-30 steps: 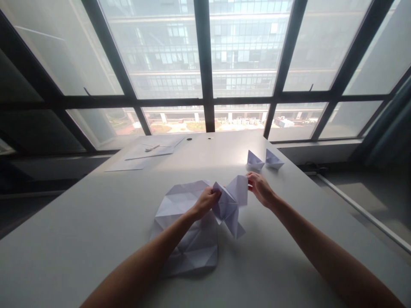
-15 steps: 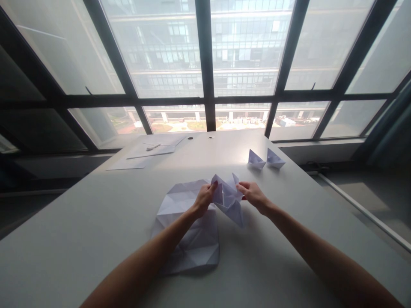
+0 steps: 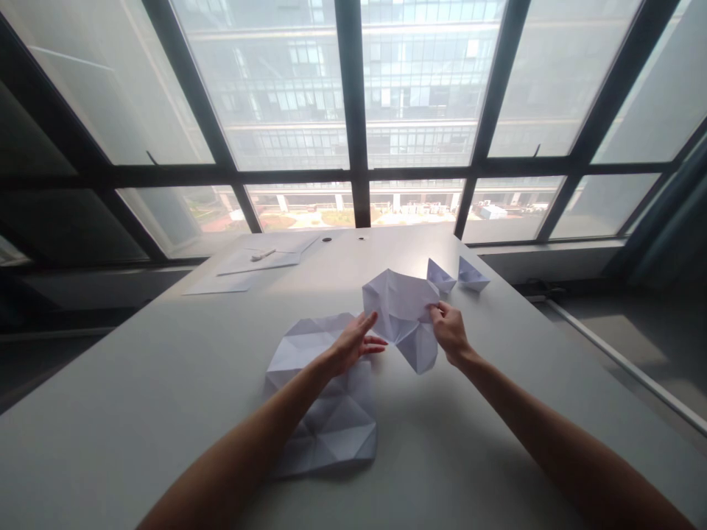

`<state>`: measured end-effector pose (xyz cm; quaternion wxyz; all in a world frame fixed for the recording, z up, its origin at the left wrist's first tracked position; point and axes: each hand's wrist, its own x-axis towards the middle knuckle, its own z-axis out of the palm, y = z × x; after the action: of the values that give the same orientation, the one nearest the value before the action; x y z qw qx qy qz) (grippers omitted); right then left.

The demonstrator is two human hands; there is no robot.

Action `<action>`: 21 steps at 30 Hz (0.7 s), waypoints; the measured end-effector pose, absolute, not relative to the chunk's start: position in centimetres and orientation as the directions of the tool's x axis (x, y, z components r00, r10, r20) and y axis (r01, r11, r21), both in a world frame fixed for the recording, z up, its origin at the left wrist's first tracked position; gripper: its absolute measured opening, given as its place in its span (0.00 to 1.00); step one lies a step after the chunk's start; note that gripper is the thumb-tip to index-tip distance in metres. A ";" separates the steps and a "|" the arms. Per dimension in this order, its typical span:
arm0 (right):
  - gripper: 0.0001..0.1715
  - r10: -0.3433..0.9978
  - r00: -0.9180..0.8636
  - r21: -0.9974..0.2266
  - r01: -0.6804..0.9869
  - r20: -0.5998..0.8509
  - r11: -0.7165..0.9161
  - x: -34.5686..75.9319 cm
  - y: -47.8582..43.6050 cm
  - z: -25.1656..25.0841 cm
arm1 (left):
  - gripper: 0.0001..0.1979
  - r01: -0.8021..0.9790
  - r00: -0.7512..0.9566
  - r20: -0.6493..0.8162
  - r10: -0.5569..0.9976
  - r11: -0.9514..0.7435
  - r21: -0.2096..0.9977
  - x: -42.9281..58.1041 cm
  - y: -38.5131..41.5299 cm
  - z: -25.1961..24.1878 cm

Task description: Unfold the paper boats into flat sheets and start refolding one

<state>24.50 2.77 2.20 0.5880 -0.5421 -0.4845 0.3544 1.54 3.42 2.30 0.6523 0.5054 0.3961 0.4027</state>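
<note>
A creased white sheet of paper (image 3: 406, 302), partly unfolded, is held up above the table. My right hand (image 3: 450, 331) pinches it at its right edge. At its lower left is my left hand (image 3: 356, 344), with thumb and fingers spread apart; whether the thumb touches the paper I cannot tell. Beneath my left hand and forearm lies another creased sheet (image 3: 336, 427), flattened on the table and partly covered by the arm. Two folded paper boats (image 3: 440, 277) stand beyond my right hand, the nearer one partly behind the held paper.
The white table (image 3: 166, 412) reaches to large windows (image 3: 414, 88) with dark frames. Paper sheets (image 3: 237, 266) lie at the far left with a small white object (image 3: 264, 255) on top. A round cable hole (image 3: 327, 239) is near the far edge.
The folded paper has been opened out into a wider, creased sheet. My left hand's fingers have spread from their grip, while my right hand has moved slightly right, still pinching the paper.
</note>
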 end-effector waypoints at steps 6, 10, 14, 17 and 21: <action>0.18 0.896 0.379 -0.960 0.237 0.231 0.148 26.1 3.9 1.8 | 0.57 -0.168 0.310 -0.049 0.949 0.106 0.980 1.9 3.1 2.8; 0.19 0.887 0.439 -0.986 0.137 0.142 0.091 28.3 5.3 1.7 | 0.67 -0.260 0.226 0.003 0.974 0.057 0.964 1.8 3.4 2.9; 0.22 0.901 0.419 -0.992 0.099 0.113 0.078 30.1 6.0 1.9 | 0.52 -0.257 0.233 0.035 0.972 0.027 0.966 1.6 3.6 3.4; 0.21 0.942 0.288 -0.980 0.145 0.174 0.137 30.3 5.7 2.3 | 0.41 -0.161 0.167 -0.029 0.986 0.057 0.985 1.6 3.7 3.5; 0.20 0.955 0.191 -0.961 0.205 0.226 0.186 29.6 5.0 2.8 | 0.44 -0.120 0.178 0.010 0.984 0.011 0.993 1.5 3.7 3.3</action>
<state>29.56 5.04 2.83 0.5515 -0.5397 -0.5374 0.3402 1.45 3.74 3.32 0.5723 0.5116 0.4222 0.4822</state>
